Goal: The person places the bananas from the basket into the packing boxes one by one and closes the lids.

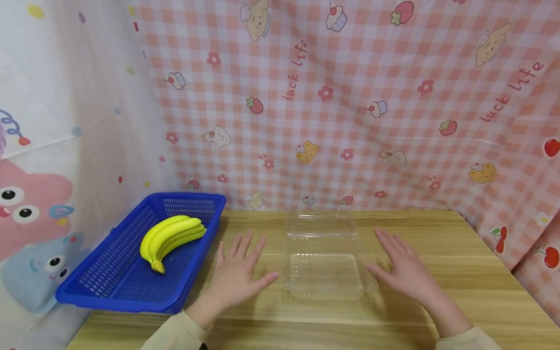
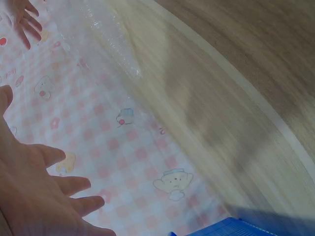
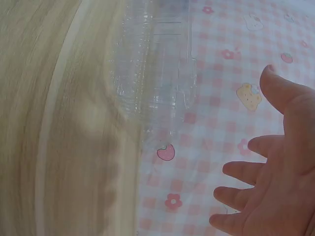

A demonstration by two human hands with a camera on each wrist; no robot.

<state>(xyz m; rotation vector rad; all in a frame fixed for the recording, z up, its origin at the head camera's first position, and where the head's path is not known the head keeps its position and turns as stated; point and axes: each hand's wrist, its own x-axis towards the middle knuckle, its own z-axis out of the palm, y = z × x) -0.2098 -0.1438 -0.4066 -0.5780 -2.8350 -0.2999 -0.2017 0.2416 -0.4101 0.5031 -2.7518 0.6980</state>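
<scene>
A clear plastic clamshell box (image 1: 325,274) stands on the wooden table with its lid (image 1: 321,223) raised at the back. My left hand (image 1: 238,274) is spread with straight fingers between the box and a blue basket (image 1: 175,304), holding nothing. On the other side of the box, my right hand (image 1: 407,270) has its fingers extended and its thumb toward the box's right edge; it holds nothing either. A bunch of yellow bananas (image 1: 172,238) lies inside the basket. In the right wrist view the box (image 3: 152,64) shows beyond the right hand (image 3: 275,182).
The wooden table (image 1: 437,243) runs back to a pink checked curtain (image 1: 280,121) with printed figures. A white printed cloth (image 1: 87,121) hangs at the left, close behind the basket. More patterned cloth (image 1: 538,204) borders the table's right edge.
</scene>
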